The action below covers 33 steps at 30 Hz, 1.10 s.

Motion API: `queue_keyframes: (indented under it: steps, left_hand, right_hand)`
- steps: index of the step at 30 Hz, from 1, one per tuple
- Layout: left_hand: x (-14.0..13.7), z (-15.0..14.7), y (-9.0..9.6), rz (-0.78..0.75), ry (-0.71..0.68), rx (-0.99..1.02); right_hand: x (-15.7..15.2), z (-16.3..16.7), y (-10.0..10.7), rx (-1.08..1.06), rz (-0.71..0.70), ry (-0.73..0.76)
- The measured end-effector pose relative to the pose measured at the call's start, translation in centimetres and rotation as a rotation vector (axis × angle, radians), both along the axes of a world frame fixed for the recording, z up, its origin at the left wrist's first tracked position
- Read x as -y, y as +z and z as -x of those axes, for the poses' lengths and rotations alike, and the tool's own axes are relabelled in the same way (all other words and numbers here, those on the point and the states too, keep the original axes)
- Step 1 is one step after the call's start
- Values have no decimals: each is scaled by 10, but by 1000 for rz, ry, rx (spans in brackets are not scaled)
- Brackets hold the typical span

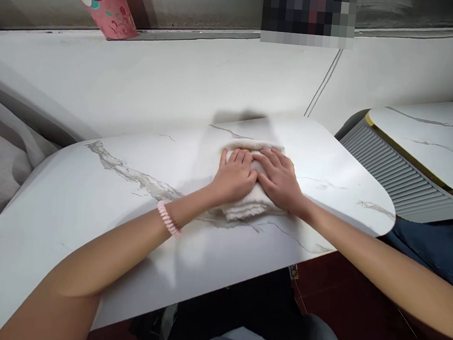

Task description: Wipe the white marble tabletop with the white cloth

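A white, fluffy folded towel [249, 206] lies in layers on the white marble-patterned table [133, 146]. Flat on its top left side rests my left hand [236, 176], fingers stretched forward; a pink coil band circles that wrist. My right hand [281, 179] presses on the right part of the towel with its fingers spread. The two hands meet near the thumbs. Much of the towel's upper face is hidden under them.
To the right stands a second marble-topped piece with ribbed grey sides [385, 168]. A white wall [171, 80] runs behind the table, with a pink printed card [109, 9] on the ledge above. Pale curtain cloth [1, 155] hangs at the left.
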State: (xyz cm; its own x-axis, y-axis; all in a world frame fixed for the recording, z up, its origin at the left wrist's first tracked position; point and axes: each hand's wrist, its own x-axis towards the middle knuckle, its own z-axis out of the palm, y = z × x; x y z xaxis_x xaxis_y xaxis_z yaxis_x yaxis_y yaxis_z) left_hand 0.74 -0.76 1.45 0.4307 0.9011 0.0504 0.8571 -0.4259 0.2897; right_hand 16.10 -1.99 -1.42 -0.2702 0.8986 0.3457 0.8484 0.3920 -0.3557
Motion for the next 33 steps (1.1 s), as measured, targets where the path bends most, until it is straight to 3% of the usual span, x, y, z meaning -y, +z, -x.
queue_keyframes:
  steps: [8,14,25,33]
  left_hand:
    - [-90,25,-16,-141,114,111]
    - [-125,33,-19,-163,171,163]
    - [-138,35,-24,-194,174,184]
    - [-115,44,-22,-210,168,191]
  right_hand:
    - [-112,25,-6,-86,18,36]
    - [-159,36,-8,-90,14,76]
    - [-163,42,-8,-103,37,27]
    - [-133,51,0,27,128,2]
